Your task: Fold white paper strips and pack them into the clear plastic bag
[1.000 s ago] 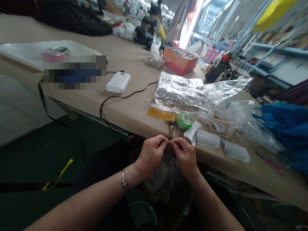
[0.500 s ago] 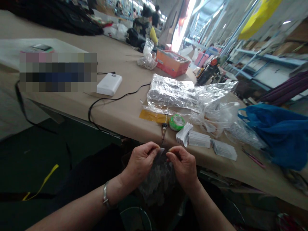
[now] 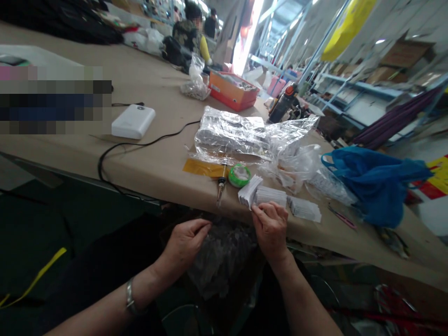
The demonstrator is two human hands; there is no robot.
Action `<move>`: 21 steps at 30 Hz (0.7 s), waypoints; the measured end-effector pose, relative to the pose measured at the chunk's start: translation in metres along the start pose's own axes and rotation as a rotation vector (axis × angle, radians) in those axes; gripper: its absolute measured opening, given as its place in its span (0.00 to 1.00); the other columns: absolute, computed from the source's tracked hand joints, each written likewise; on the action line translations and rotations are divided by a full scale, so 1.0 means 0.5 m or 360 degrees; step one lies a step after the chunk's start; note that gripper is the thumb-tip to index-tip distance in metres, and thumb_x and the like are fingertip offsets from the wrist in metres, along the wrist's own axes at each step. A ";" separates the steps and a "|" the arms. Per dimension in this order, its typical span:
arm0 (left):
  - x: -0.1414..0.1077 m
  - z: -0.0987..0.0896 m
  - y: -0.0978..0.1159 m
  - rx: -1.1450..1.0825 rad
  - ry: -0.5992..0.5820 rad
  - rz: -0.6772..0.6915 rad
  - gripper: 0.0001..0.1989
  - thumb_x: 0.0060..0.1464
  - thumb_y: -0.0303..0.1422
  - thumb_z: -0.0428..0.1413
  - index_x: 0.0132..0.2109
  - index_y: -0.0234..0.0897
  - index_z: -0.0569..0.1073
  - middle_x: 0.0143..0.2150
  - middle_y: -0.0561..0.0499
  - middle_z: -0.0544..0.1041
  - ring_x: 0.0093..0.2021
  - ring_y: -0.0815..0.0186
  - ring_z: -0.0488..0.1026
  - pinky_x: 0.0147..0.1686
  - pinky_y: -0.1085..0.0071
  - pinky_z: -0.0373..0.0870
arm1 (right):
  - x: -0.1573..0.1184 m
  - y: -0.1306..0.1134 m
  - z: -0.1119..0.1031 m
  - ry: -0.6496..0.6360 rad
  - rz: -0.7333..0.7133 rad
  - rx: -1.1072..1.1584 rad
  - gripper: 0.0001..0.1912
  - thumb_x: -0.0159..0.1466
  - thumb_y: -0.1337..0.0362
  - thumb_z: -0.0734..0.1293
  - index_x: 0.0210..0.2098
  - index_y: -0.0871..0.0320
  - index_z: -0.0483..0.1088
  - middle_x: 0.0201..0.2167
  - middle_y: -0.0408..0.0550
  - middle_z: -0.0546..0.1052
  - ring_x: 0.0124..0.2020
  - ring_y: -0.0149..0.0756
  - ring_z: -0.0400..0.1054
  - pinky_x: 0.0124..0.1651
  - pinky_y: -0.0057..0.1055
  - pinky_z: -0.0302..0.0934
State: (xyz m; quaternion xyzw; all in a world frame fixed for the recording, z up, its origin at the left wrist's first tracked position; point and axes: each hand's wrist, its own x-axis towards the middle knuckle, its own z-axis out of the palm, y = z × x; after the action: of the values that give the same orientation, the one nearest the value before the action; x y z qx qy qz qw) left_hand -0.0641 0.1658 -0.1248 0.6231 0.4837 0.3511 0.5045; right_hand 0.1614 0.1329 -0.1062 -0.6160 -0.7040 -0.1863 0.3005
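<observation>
My left hand point(image 3: 189, 240) is closed in a pinch over my lap. Whatever its fingertips hold, if anything, is too small to make out. Beneath and beside it lies a heap of crumpled clear plastic pieces point(image 3: 222, 256). My right hand point(image 3: 271, 228) is at the table edge. Its thumb and index finger pinch the near end of a fanned stack of white paper slips point(image 3: 249, 190). Just beyond its knuckles sits a second stack of printed slips point(image 3: 271, 195), and a third stack point(image 3: 304, 209) lies to the right.
A soldering-iron-like tool point(image 3: 221, 183) and a green tape roll point(image 3: 239, 175) lie near the table edge. Behind are a clear plastic package point(image 3: 231, 135), a white power bank point(image 3: 134, 121) with a black cable, and an orange box point(image 3: 233, 91). A blue bag point(image 3: 374, 182) sits right.
My hands have moved apart. The right went to the fanned slips; the left drew back leftward, and the small clear piece at its fingertips no longer shows. The view has turned right.
</observation>
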 end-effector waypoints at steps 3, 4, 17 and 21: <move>-0.007 0.033 0.030 -0.0302 -0.0151 -0.0189 0.08 0.50 0.34 0.57 0.29 0.35 0.77 0.26 0.51 0.77 0.30 0.66 0.72 0.31 0.74 0.65 | 0.002 -0.003 -0.009 0.0106 0.0005 0.0174 0.07 0.64 0.67 0.65 0.36 0.54 0.75 0.30 0.45 0.74 0.41 0.39 0.65 0.49 0.39 0.54; -0.009 0.046 0.042 -0.0462 -0.0213 -0.0297 0.08 0.49 0.34 0.57 0.30 0.34 0.77 0.26 0.51 0.76 0.29 0.67 0.71 0.30 0.75 0.65 | 0.000 -0.006 -0.015 0.0135 0.0003 0.0235 0.06 0.64 0.67 0.65 0.35 0.54 0.75 0.30 0.45 0.74 0.40 0.38 0.65 0.48 0.38 0.55; 0.017 0.133 0.115 -0.1429 -0.0358 -0.0901 0.03 0.53 0.26 0.55 0.36 0.29 0.72 0.28 0.48 0.74 0.25 0.70 0.72 0.25 0.75 0.70 | -0.043 -0.029 -0.068 -0.0055 -0.0115 0.0425 0.16 0.65 0.71 0.61 0.51 0.57 0.67 0.41 0.52 0.73 0.47 0.41 0.64 0.51 0.41 0.61; 0.012 0.129 0.117 -0.1208 -0.0364 -0.0944 0.05 0.54 0.28 0.56 0.37 0.29 0.72 0.26 0.48 0.74 0.22 0.70 0.71 0.24 0.74 0.71 | -0.029 0.036 -0.041 -0.0175 0.0090 -0.0062 0.19 0.65 0.65 0.61 0.55 0.64 0.65 0.51 0.59 0.68 0.55 0.50 0.58 0.56 0.49 0.57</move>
State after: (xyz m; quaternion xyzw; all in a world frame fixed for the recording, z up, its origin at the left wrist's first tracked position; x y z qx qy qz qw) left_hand 0.0117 0.1514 -0.0844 0.2655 0.4197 0.2731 0.8239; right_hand 0.1839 0.1122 -0.1022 -0.6507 -0.6980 -0.1572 0.2545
